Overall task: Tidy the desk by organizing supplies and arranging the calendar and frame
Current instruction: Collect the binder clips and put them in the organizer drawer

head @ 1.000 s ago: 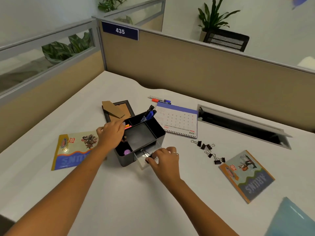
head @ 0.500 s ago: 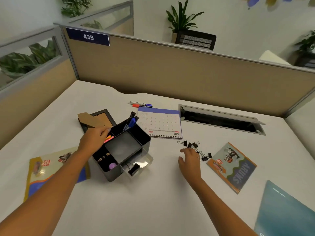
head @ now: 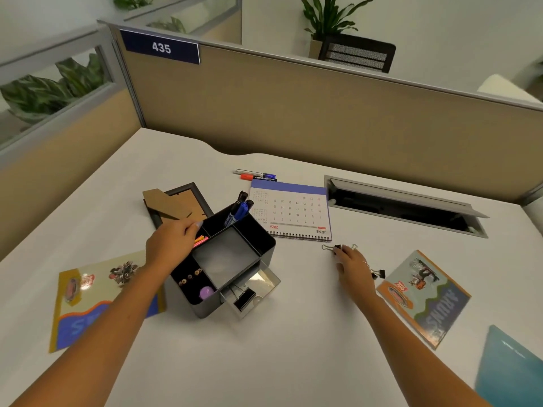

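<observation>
- The drawer [head: 255,292] sits pulled out below and between the hands; one clip [head: 243,300] lies in it, dropped there a second ago by the right hand.
- The left hand [head: 172,244] still holds the organizer [head: 232,259] by its far-left rim, fingers curled over the edge, steadying it.
- The right hand [head: 352,265] has left the drawer and reached right to the loose clips [head: 339,248]; its fingertips cover one, but whether they already pinch it cannot be told.
- Judgement: clip sorting is in progress, with several still to go.
- Beyond the left hand, the frame [head: 176,205] lies face down.
- Beyond both hands, the calendar [head: 293,211] lies flat, with two markers [head: 257,175] behind it. None of these is arranged yet.
</observation>
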`<state>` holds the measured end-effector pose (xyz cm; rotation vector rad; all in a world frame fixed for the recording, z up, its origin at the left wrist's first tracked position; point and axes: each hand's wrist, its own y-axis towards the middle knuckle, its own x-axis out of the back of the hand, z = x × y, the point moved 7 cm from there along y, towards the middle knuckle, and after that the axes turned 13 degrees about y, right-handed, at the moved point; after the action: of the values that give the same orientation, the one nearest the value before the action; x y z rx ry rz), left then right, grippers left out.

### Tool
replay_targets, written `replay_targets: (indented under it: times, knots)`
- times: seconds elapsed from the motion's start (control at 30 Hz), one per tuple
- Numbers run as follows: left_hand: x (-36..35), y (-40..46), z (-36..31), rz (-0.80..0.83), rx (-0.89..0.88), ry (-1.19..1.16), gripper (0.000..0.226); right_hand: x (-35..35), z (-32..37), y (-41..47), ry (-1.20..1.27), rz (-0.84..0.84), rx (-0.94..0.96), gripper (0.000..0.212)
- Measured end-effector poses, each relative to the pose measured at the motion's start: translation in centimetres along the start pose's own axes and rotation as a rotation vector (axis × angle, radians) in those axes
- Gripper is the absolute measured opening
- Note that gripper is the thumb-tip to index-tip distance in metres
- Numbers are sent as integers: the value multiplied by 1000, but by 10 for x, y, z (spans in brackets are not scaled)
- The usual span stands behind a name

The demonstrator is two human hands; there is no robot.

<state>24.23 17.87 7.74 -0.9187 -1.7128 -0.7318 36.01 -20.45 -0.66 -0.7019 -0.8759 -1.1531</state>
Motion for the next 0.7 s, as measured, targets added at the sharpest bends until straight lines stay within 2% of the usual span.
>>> replay_targets:
  times: [0.23,0.53,0.7]
  knots:
    - [-2,0,1,-32,-8,40,37,-1,20,-9,58,-115,85,25]
    - [-1,-2,0,-62,-23,41,37,4,28,-25,200,-149,68,32]
    - [0,-4,-1,-76,-30,36,39,5,30,-36,174,-171,51,27]
